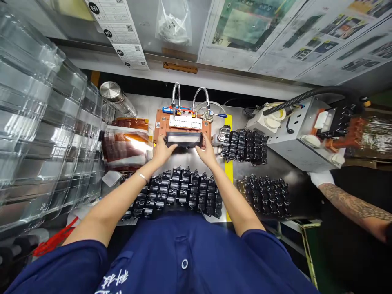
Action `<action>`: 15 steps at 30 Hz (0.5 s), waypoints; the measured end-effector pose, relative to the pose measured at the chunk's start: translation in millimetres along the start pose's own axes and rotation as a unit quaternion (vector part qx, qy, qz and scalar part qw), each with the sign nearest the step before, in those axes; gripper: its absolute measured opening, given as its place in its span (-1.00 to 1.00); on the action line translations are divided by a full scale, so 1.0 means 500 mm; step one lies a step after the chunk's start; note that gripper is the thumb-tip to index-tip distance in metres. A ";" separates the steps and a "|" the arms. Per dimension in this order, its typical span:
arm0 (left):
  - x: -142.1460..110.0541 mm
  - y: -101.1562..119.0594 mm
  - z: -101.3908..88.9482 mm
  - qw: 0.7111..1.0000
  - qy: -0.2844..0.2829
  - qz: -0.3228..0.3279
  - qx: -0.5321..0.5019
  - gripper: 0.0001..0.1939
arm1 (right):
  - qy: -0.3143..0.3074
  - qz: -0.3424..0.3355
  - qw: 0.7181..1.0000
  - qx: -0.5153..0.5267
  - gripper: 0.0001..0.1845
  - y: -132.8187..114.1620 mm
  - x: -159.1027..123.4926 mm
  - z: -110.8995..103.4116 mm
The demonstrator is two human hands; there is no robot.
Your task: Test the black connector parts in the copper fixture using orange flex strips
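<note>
Between my two hands is a black rectangular housing [184, 144] with a pale strip along its middle. My left hand [163, 151] grips its left end, thumb on the near edge. The right end is pinched by my right hand [207, 152], its thumb also on the near side. Just beyond the housing lies an orange-brown fixture [159, 124], on which a white dotted strip [185, 122] is set. Two bent metal hoses [202, 90] rise at the fixture's back. Whether the housing touches the fixture I cannot tell.
Rows of black molded parts [180, 190] lie near my body, more black parts [245, 145] to the right. Clear plastic trays [45, 106] are stacked at left, near amber film sheets [127, 143] and a steel flask [118, 98]. A co-worker's gloved hand [321, 178] is beside a grey machine [301, 139].
</note>
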State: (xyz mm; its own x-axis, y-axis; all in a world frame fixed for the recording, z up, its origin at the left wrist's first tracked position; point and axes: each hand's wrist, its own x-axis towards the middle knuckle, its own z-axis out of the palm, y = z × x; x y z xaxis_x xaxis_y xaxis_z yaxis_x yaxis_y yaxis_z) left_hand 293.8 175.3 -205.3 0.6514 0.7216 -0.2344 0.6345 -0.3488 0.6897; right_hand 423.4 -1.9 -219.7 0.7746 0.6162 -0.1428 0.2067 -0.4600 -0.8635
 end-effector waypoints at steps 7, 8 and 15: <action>-0.196 -0.077 -0.092 0.879 0.176 0.442 -0.038 -0.58 | 0.022 -0.045 0.994 0.096 -0.67 -0.045 -0.134 -0.001; -0.205 -0.081 -0.108 0.865 0.182 0.467 -0.022 -0.53 | 0.018 -0.043 0.994 0.097 -0.67 -0.054 -0.134 0.005; -0.255 -0.099 -0.193 0.818 0.170 0.542 0.087 -0.44 | -0.163 -0.020 0.982 -0.091 -0.70 -0.206 -0.198 0.100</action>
State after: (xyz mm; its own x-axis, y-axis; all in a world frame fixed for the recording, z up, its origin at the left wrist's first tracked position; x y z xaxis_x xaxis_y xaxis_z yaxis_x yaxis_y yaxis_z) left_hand 139.0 158.4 -143.5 0.7362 0.0464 0.6752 -0.1699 -0.9530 0.2507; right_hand 295.8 16.5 -140.6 0.5372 0.7944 -0.2834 0.3593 -0.5195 -0.7752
